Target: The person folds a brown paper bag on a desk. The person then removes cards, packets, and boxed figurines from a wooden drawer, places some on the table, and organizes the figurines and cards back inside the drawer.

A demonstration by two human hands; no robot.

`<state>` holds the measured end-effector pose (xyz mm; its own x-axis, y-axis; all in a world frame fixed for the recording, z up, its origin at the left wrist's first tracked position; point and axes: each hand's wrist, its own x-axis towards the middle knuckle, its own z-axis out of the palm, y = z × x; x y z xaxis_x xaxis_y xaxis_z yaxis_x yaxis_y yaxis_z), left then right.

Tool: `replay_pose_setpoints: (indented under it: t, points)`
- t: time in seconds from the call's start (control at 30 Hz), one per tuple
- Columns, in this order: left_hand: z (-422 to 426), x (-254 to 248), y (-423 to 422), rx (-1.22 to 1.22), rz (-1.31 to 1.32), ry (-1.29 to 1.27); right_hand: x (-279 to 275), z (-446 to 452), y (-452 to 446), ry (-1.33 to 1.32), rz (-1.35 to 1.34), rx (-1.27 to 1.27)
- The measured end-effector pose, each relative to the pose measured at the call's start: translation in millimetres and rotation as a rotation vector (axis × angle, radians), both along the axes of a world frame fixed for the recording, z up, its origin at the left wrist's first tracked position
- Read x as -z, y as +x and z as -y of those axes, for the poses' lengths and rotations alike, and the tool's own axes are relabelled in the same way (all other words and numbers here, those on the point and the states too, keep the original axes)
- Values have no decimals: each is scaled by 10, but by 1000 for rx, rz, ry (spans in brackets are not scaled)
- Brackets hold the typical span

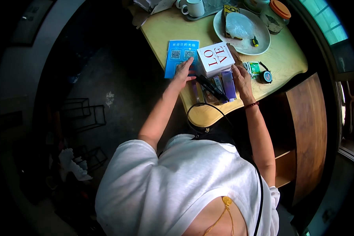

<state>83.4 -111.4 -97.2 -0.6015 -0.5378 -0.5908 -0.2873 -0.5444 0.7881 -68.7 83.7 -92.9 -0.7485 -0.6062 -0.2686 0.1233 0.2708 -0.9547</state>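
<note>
A white box [215, 59] with red "LOVE" lettering sits on the table, between my two hands. My left hand [183, 72] has its fingers spread at the box's left side, over the edge of a blue QR-code card [171, 59]. On the box's right, my right hand [242, 80] has its fingertips against or very near the box's corner; its fingers look extended and I see nothing held. Just below the box lie a black marker-like stick [211, 88] and a purple carton [229, 84], among other small packages.
A large white plate [263, 44] farther back bears a clear plastic bag [240, 26] and a yellow-black box. Behind it stand an orange-lidded jar [277, 16] and a white mug [194, 8]. A round tape measure [266, 76] and a green packet [254, 69] lie right.
</note>
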Motion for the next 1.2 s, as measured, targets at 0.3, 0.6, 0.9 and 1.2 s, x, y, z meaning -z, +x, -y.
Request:
replay_pose_setpoints:
  t: [0.3, 0.6, 0.9, 1.2]
  points:
    - [-224, -12, -327, 222, -63, -70, -93, 314, -140, 17, 69, -126]
    - [-516, -319, -494, 219, 92, -252, -272, 392, -152, -16, 205, -27]
    - [-510, -407, -472, 18, -76, -372, -643, 397, -161, -232, 260, -57]
    - [-424, -801, -264, 269, -548, -23, -709, -107, 87, -510, 378, -291]
